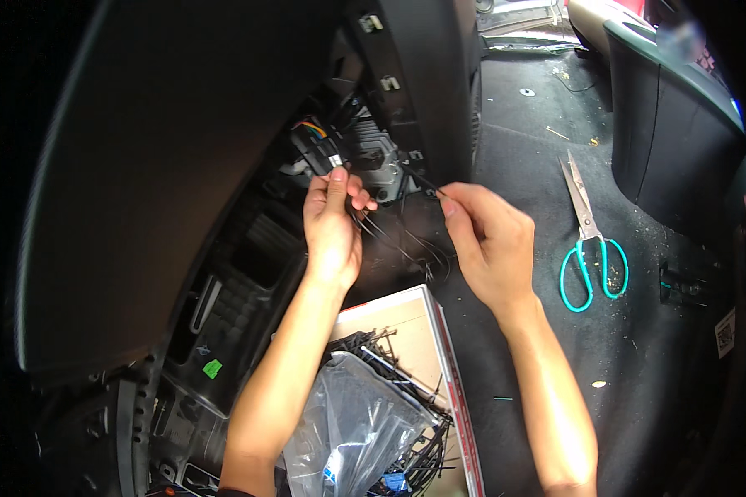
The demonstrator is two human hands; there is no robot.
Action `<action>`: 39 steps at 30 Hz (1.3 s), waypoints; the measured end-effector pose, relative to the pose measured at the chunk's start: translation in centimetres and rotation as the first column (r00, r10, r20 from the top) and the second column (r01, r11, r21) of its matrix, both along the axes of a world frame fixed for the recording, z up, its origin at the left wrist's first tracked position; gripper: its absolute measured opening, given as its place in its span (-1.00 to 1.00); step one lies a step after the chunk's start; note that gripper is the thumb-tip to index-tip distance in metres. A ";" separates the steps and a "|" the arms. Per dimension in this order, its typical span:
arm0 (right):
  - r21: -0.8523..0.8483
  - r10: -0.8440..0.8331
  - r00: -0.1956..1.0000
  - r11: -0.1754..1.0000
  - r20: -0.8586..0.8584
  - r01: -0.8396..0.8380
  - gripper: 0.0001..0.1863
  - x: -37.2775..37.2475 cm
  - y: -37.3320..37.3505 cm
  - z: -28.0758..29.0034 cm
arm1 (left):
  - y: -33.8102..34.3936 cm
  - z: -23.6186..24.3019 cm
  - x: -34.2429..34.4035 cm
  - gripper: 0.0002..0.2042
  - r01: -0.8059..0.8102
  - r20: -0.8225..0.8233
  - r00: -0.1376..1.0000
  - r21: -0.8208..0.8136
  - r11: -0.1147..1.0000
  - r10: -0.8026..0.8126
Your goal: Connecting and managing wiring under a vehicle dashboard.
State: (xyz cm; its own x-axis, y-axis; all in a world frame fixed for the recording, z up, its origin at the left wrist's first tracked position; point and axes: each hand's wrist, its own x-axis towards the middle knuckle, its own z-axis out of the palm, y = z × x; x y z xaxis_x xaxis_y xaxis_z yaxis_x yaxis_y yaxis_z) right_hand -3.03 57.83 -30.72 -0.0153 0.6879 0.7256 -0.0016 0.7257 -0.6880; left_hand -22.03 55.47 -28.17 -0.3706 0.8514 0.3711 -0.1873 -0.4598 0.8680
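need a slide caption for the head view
Left hand holds wiring while the right hand pinches a thin black strip; teal-handled scissors lie off to the right.

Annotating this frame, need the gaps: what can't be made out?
All in the head view:
Cable bundle: gripped stretch hidden by the left hand.
Thin black strip: pinched part hidden by the right hand.
Carton: near end cut off by the lower edge; what lies beneath the clear bag obscured by its folds.
White label: print too small.

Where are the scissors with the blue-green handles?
In the head view, the scissors lie on the dark floor, to the right of the right hand, with their blades pointing away from the person.
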 end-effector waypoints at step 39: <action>-0.391 0.572 0.819 0.747 -0.036 -0.538 -0.82 -7.9 4.2 1.2 | -1.7 -0.9 2.0 -0.79 -0.458 -0.090 0.888 -0.101 0.883 0.450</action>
